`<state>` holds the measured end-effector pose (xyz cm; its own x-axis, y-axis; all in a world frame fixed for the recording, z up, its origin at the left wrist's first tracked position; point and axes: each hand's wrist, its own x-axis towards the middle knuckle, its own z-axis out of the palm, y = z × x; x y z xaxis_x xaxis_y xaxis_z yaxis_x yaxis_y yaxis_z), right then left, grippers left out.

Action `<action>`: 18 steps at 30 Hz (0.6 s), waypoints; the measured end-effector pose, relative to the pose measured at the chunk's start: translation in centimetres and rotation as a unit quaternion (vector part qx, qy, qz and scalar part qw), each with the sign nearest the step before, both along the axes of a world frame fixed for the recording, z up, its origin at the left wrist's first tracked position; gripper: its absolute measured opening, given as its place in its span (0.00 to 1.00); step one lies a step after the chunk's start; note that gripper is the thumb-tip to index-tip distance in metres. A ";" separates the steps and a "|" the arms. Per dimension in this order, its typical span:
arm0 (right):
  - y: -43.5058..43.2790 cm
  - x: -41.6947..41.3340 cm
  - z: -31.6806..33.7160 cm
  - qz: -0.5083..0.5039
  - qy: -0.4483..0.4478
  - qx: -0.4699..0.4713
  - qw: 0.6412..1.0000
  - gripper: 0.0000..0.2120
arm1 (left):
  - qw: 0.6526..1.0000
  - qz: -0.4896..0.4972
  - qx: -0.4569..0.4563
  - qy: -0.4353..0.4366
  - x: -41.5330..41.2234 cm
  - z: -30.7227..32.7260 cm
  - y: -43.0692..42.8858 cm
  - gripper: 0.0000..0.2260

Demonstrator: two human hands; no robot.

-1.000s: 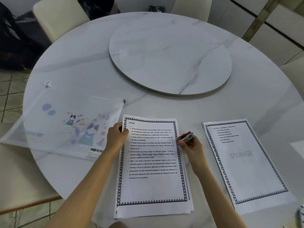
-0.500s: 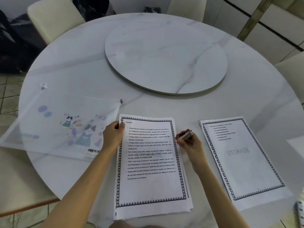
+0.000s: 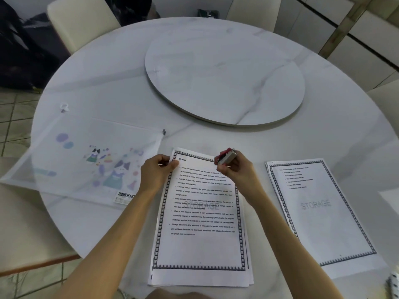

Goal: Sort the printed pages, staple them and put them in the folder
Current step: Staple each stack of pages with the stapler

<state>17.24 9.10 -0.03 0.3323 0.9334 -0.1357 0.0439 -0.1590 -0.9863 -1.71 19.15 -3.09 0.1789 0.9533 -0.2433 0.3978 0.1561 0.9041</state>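
1. Printed pages (image 3: 200,244) lie in a loose stack at the near edge of the round marble surface (image 3: 108,93). They face up. The top sheet has a patterned black border, the heading "STORAGE" and bulleted text.
2. At the stack's top left corner, the left hand (image 3: 154,174) has its grip pinched on the paper, thumb on the top sheet.
3. Over the top edge of the stack, towards its right corner, the right hand (image 3: 236,171) has its grip curled round a small red and silver stapler (image 3: 226,156). Motion blur hides whether the stapler touches the paper.
4. To the right, apart from the stack, a second pile (image 3: 323,223) of bordered pages lies flat, with a faint "STORAGE" watermark on its top sheet.
5. To the left, a translucent zip folder (image 3: 75,160) printed with cartoon cats lies flat, its left end hanging past the rim of the surface. Its barcode label (image 3: 126,195) sits just beside the left forearm.
6. A marble turntable (image 3: 224,76) sits in the middle of the surface, and a cream chair (image 3: 79,22) stands beyond the far left rim.
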 end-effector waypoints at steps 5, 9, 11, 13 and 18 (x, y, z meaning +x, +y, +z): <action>2.8 -1.6 2.0 0.033 -0.061 0.044 0.997 0.15 | 0.998 0.002 -0.010 -0.061 0.2 1.3 -0.9 0.04; 4.1 -2.8 3.0 0.054 -0.105 0.071 0.990 0.14 | 0.995 -0.017 0.011 -0.096 0.4 2.7 -2.1 0.06; 4.3 -3.1 3.2 0.065 -0.111 0.073 0.989 0.14 | 0.993 -0.025 0.029 -0.110 0.5 3.1 -2.6 0.08; 4.2 -3.2 3.3 0.076 -0.114 0.069 0.988 0.15 | 0.992 -0.024 0.048 -0.114 0.7 3.4 -2.9 0.09; 3.8 -3.0 3.2 0.096 -0.100 0.063 0.988 0.16 | 0.991 -0.010 0.049 -0.127 0.8 3.9 -3.4 0.08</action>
<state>14.29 12.86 3.17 0.1561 0.9871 0.0370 0.2577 -0.0046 -0.9662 -0.88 15.75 0.78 0.2417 0.9659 -0.0934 0.1569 0.0561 0.9860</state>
